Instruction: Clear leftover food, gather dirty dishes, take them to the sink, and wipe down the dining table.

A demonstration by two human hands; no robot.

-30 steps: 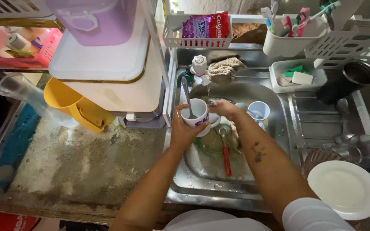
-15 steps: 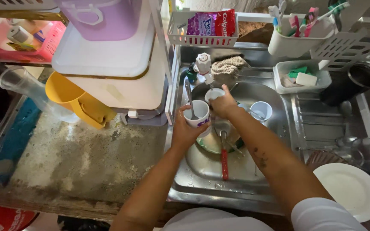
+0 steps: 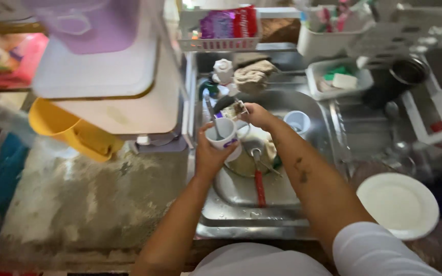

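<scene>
My left hand grips a white mug over the steel sink; a utensil handle sticks up out of the mug. Just above the mug, my right hand pinches a small dark scrub sponge. Under both hands the basin holds dirty dishes and a red-handled utensil. A second white cup stands in the sink to the right of my right hand.
A white plate lies at the right. A dark pot and white racks sit beyond it. A soap tray and a rag are behind the sink. Stacked white bins and a yellow tub stand left, above a worn counter.
My right hand rose from the mug's rim toward the back of the sink with the sponge. The left hand kept the mug in about the same spot.
</scene>
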